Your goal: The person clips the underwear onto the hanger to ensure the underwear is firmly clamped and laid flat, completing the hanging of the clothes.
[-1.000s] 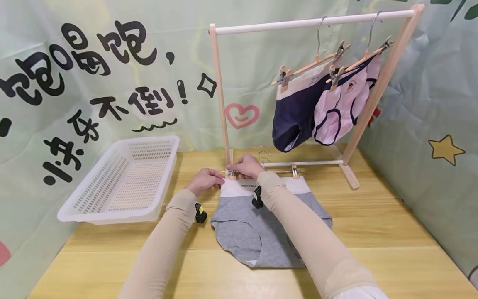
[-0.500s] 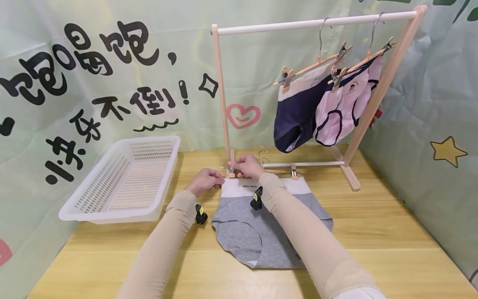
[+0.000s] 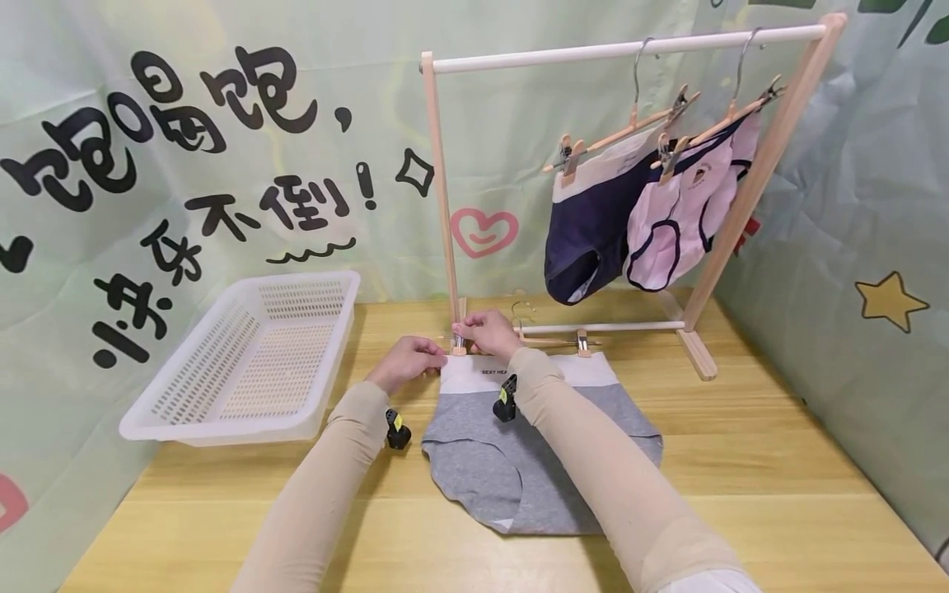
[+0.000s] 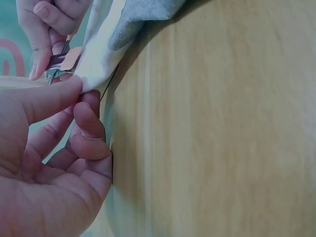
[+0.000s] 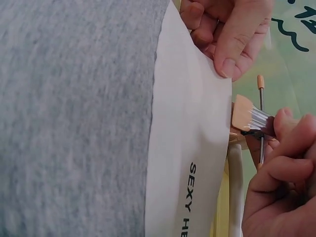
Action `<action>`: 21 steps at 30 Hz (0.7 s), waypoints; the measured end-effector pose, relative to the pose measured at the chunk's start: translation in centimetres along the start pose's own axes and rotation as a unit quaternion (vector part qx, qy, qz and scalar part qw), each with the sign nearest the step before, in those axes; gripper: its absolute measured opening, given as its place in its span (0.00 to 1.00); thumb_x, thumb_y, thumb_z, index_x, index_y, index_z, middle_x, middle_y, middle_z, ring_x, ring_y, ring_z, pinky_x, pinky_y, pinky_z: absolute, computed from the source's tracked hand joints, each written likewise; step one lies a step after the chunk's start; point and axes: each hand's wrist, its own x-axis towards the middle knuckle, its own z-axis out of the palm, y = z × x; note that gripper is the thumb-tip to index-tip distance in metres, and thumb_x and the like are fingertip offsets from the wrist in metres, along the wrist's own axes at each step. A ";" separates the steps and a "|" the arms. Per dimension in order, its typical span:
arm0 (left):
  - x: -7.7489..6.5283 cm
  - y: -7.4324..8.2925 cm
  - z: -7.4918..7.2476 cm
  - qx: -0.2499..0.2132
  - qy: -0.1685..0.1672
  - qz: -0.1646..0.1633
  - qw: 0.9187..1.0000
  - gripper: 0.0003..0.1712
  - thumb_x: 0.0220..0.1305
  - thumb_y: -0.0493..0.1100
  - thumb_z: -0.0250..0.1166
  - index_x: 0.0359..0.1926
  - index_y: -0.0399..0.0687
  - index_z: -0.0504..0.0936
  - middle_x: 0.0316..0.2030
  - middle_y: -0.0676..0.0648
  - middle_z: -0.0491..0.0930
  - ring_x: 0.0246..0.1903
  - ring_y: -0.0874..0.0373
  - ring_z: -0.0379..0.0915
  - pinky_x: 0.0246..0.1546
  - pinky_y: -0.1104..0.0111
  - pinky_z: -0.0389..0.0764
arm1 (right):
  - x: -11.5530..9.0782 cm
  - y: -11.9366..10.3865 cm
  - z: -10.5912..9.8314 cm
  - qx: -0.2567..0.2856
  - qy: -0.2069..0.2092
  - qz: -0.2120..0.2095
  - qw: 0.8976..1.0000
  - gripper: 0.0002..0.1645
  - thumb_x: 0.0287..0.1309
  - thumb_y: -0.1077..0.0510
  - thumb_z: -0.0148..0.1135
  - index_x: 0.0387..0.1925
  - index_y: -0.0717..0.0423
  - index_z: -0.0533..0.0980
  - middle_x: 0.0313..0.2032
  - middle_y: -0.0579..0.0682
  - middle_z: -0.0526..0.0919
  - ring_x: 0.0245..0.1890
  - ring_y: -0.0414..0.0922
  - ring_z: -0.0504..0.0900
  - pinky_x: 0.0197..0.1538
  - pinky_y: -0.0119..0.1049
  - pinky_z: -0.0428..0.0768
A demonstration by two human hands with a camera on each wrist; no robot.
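Observation:
Grey briefs (image 3: 474, 461) with a white waistband (image 3: 465, 375) lie flat on the table. My left hand (image 3: 406, 362) pinches the waistband's left corner between thumb and fingers, as the left wrist view also shows. My right hand (image 3: 491, 333) pinches the left clip (image 5: 243, 113) of a clip hanger (image 3: 552, 341), thumb and fingers on its tail end. In the right wrist view the clip's peach tip is right at the waistband's top edge. The hanger's right clip (image 3: 584, 343) stands at the waistband's other end. Behind my right hand shows the hanger's hook (image 3: 523, 310).
A wooden rack (image 3: 704, 288) with a white top rail stands behind the hands. Navy briefs (image 3: 582, 239) and pink briefs (image 3: 678, 214) hang from it on clip hangers. At the left is a white plastic basket (image 3: 222, 430). Printed cloth walls surround the table (image 3: 756, 511).
The left clip has drawn slightly back from overlapping the waistband to its top edge, still pinched by my right hand. My left hand keeps its pinch on the corner.

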 end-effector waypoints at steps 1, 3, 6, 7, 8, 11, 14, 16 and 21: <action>0.0 0.0 0.0 -0.001 -0.001 0.001 1.000 0.05 0.72 0.37 0.69 0.43 0.37 0.86 0.29 0.52 0.82 0.30 0.60 0.73 0.32 0.71 0.73 | 0.0 0.0 0.0 -0.003 0.004 -0.006 1.000 0.17 0.73 0.45 0.69 0.50 0.52 0.85 0.46 0.49 0.86 0.28 0.40 0.80 0.31 0.28 0.75; 0.0 -0.1 0.0 -0.002 -0.001 0.004 1.000 0.05 0.71 0.37 0.69 0.43 0.37 0.86 0.29 0.52 0.82 0.30 0.60 0.73 0.31 0.71 0.73 | -0.1 0.1 0.1 -0.005 0.010 -0.015 1.000 0.16 0.73 0.45 0.70 0.50 0.52 0.85 0.47 0.50 0.87 0.29 0.40 0.81 0.31 0.27 0.76; -0.2 0.0 0.0 0.000 -0.001 0.007 1.000 0.06 0.72 0.37 0.69 0.44 0.37 0.86 0.29 0.52 0.82 0.30 0.60 0.73 0.31 0.71 0.72 | -0.1 0.3 0.3 -0.002 0.015 -0.028 0.999 0.15 0.73 0.46 0.70 0.49 0.53 0.85 0.48 0.51 0.89 0.29 0.40 0.81 0.32 0.27 0.77; -0.2 0.0 0.0 0.001 0.000 0.008 1.000 0.06 0.72 0.37 0.69 0.44 0.37 0.86 0.30 0.52 0.82 0.30 0.60 0.73 0.31 0.71 0.72 | -0.1 0.3 0.4 -0.001 0.015 -0.031 0.999 0.15 0.73 0.47 0.69 0.49 0.53 0.85 0.49 0.52 0.89 0.29 0.39 0.81 0.32 0.27 0.77; -0.3 0.0 0.0 0.002 0.001 0.009 1.000 0.06 0.72 0.37 0.69 0.45 0.37 0.86 0.30 0.51 0.82 0.31 0.60 0.73 0.31 0.71 0.72 | -0.2 0.4 0.4 0.001 0.014 -0.032 0.999 0.14 0.73 0.47 0.69 0.48 0.53 0.85 0.50 0.52 0.89 0.28 0.39 0.81 0.32 0.27 0.77; -0.4 0.0 0.0 0.006 0.003 0.011 1.000 0.08 0.73 0.38 0.68 0.46 0.37 0.86 0.31 0.50 0.83 0.31 0.59 0.73 0.32 0.70 0.72 | -0.3 0.5 0.4 -0.006 0.013 -0.041 0.999 0.13 0.73 0.48 0.70 0.47 0.53 0.85 0.51 0.52 0.90 0.27 0.38 0.80 0.32 0.28 0.77; -0.5 0.1 0.0 0.003 0.007 0.013 1.000 0.08 0.73 0.39 0.68 0.46 0.37 0.86 0.30 0.50 0.82 0.32 0.58 0.73 0.32 0.69 0.72 | -0.4 0.5 0.5 -0.019 0.013 -0.046 0.999 0.13 0.72 0.48 0.70 0.47 0.52 0.86 0.49 0.52 0.90 0.26 0.38 0.79 0.33 0.28 0.75; -0.5 0.1 0.1 -0.001 0.010 0.011 1.000 0.07 0.74 0.39 0.68 0.44 0.37 0.85 0.30 0.50 0.81 0.32 0.58 0.73 0.32 0.69 0.72 | -0.5 0.6 0.5 -0.026 0.012 -0.047 0.998 0.13 0.72 0.47 0.70 0.47 0.52 0.86 0.47 0.51 0.90 0.25 0.37 0.78 0.32 0.29 0.74; -0.4 0.0 0.1 -0.014 0.021 -0.001 1.000 0.08 0.74 0.41 0.69 0.37 0.43 0.81 0.29 0.51 0.79 0.30 0.59 0.72 0.32 0.70 0.71 | -0.4 0.9 0.7 -0.025 0.003 -0.040 0.999 0.14 0.72 0.47 0.70 0.47 0.52 0.86 0.46 0.50 0.89 0.24 0.38 0.77 0.30 0.29 0.72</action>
